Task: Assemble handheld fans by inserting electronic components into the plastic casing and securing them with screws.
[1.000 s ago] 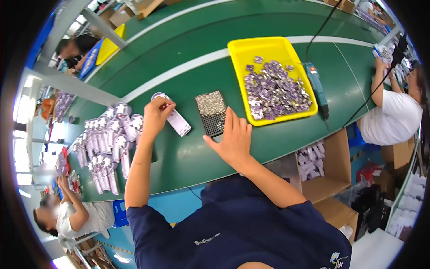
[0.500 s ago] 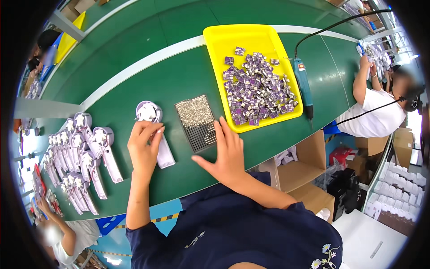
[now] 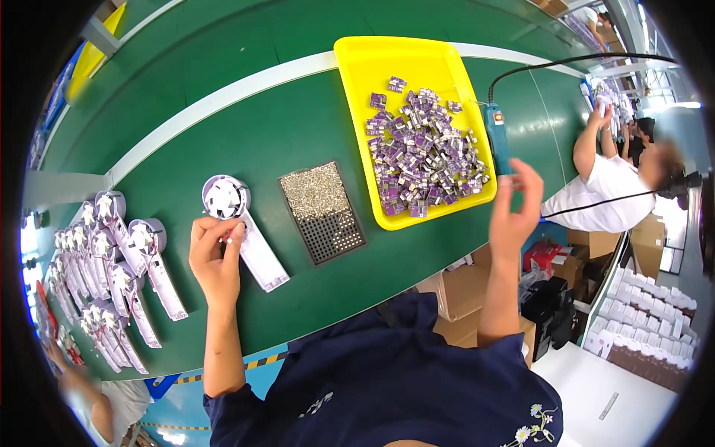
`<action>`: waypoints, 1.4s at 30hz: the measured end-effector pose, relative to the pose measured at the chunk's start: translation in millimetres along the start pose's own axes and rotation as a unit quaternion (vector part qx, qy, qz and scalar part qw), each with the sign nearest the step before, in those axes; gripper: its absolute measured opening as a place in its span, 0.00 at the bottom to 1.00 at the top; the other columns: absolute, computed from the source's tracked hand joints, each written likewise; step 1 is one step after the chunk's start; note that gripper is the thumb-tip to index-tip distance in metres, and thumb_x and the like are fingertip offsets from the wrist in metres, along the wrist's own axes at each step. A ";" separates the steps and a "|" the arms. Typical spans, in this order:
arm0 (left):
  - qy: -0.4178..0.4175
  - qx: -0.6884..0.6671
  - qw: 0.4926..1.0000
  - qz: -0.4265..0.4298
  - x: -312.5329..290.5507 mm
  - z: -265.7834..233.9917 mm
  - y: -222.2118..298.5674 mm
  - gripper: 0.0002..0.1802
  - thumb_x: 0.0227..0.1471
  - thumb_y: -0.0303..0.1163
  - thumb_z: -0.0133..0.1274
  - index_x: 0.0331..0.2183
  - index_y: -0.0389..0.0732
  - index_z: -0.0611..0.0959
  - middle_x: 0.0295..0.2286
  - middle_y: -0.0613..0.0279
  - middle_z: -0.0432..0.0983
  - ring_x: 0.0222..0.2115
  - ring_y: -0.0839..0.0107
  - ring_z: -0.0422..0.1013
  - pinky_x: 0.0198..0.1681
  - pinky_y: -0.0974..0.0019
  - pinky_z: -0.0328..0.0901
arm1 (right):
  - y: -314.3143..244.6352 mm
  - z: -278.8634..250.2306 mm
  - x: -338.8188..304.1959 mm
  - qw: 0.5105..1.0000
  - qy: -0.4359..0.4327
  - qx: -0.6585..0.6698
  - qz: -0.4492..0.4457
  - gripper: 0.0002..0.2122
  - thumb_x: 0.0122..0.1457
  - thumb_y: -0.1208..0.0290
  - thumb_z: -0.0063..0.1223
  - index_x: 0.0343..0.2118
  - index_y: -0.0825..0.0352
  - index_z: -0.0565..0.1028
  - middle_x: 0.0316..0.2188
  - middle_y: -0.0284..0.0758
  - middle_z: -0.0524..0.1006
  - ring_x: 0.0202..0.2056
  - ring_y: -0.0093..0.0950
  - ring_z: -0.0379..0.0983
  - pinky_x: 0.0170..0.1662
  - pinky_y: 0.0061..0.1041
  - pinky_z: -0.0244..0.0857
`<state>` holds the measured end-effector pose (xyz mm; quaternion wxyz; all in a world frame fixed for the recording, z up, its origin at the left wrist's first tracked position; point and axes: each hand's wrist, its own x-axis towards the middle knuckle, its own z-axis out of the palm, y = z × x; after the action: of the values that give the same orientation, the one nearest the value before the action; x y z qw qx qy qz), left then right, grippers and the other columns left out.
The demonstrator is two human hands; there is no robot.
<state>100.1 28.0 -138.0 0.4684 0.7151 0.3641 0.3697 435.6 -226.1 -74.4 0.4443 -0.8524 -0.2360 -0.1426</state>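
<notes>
A pale lilac handheld fan body [image 3: 262,257] with a round head and a white fan wheel [image 3: 224,197] lies on the green bench. My left hand [image 3: 214,257] rests at the lower edge of that head, thumb and fingers pinched on a thin red wire, mostly covered by the fingertips. To the right, my right hand [image 3: 515,212] is raised and slightly blurred, its fingers apart. Its fingertips overlap the lower end of a teal electric screwdriver [image 3: 496,134], and contact cannot be made out. A black perforated screw tray [image 3: 316,238] full of small silvery screws lies between the hands.
A yellow tray [image 3: 361,56] holds many small purple-and-silver parts. Several similar fan bodies [image 3: 159,272] are grouped at the left. A black cable [image 3: 551,61] runs from the screwdriver. Co-workers sit at both ends; cardboard boxes [image 3: 465,290] stand below the bench edge.
My right hand has moved from beside the screw tray rightward to the screwdriver. My left hand has shifted down from the fan wheel to the lower edge of the head. The view has shifted slightly.
</notes>
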 end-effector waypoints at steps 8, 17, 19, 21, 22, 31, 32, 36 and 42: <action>-0.070 0.027 0.997 -0.006 -11.9 13.1 14.5 0.07 0.47 0.18 0.64 0.33 0.33 0.86 0.28 0.61 0.72 0.28 0.72 0.69 0.31 0.71 0.64 | -59.2 64.2 -27.1 0.895 -0.316 -0.134 -0.283 0.13 0.49 0.69 0.68 0.39 0.57 0.80 0.48 0.29 0.73 0.54 0.36 0.64 0.57 0.38 0.50; -0.097 0.019 0.995 -0.031 -25.7 15.4 24.5 0.08 0.48 0.17 0.63 0.34 0.34 0.86 0.27 0.62 0.71 0.25 0.74 0.69 0.27 0.72 0.64 | -50.5 62.9 -51.1 0.940 -0.273 0.179 -0.100 0.15 0.54 0.78 0.63 0.43 0.65 0.72 0.45 0.40 0.77 0.43 0.30 0.75 0.50 0.33 0.67; -0.101 0.029 0.994 -0.038 -26.2 15.6 29.5 0.06 0.49 0.18 0.63 0.34 0.33 0.87 0.28 0.64 0.70 0.27 0.75 0.68 0.29 0.72 0.64 | -65.7 46.0 -76.3 0.919 -0.303 0.248 -0.051 0.15 0.55 0.81 0.61 0.46 0.68 0.71 0.43 0.42 0.78 0.40 0.29 0.76 0.46 0.30 0.70; -0.098 0.032 0.994 -0.038 -25.7 15.2 30.6 0.07 0.49 0.18 0.63 0.34 0.33 0.87 0.28 0.63 0.71 0.27 0.75 0.69 0.29 0.72 0.64 | -74.1 33.7 -103.0 0.845 -0.400 0.354 0.010 0.16 0.56 0.84 0.58 0.48 0.72 0.71 0.39 0.45 0.79 0.36 0.29 0.78 0.42 0.28 0.73; -0.094 0.035 0.994 -0.033 -23.4 15.3 31.9 0.07 0.49 0.18 0.63 0.34 0.33 0.87 0.28 0.63 0.71 0.27 0.75 0.69 0.29 0.72 0.64 | -74.5 33.5 -113.0 0.790 -0.472 0.391 0.022 0.17 0.55 0.86 0.57 0.48 0.74 0.72 0.37 0.46 0.80 0.36 0.30 0.79 0.42 0.29 0.74; -0.080 -0.005 0.995 -0.065 -17.5 7.7 23.7 0.08 0.51 0.17 0.61 0.37 0.34 0.86 0.31 0.60 0.74 0.28 0.73 0.72 0.33 0.73 0.68 | -77.7 81.1 -117.9 0.805 -0.505 0.310 0.021 0.13 0.59 0.88 0.53 0.47 0.76 0.73 0.43 0.42 0.73 0.42 0.36 0.80 0.45 0.27 0.75; -0.078 -0.002 0.995 -0.066 -17.9 7.7 23.1 0.08 0.51 0.17 0.61 0.37 0.34 0.86 0.31 0.60 0.74 0.28 0.73 0.72 0.33 0.73 0.68 | -75.7 86.5 -114.9 0.810 -0.500 0.307 0.002 0.13 0.59 0.88 0.53 0.47 0.76 0.73 0.43 0.42 0.73 0.42 0.36 0.80 0.46 0.28 0.75; -0.061 -0.084 0.987 -0.124 -17.8 11.0 20.5 0.07 0.56 0.17 0.58 0.39 0.30 0.84 0.34 0.62 0.73 0.33 0.78 0.71 0.38 0.75 0.68 | -94.9 93.5 -106.3 0.783 -0.447 0.427 0.065 0.13 0.59 0.87 0.53 0.48 0.75 0.73 0.51 0.47 0.74 0.37 0.26 0.79 0.39 0.22 0.73; -0.129 -0.052 0.984 -0.112 -19.4 1.9 22.3 0.05 0.55 0.17 0.58 0.36 0.30 0.83 0.33 0.60 0.75 0.33 0.76 0.74 0.37 0.74 0.69 | -116.2 93.2 -122.4 0.721 -0.526 0.392 0.223 0.17 0.59 0.84 0.57 0.53 0.77 0.73 0.52 0.47 0.76 0.38 0.23 0.78 0.44 0.23 0.75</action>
<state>96.7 3.9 -121.2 0.5867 0.6862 0.3582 0.2381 273.5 -125.6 -102.3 0.5622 -0.5686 -0.2692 0.5368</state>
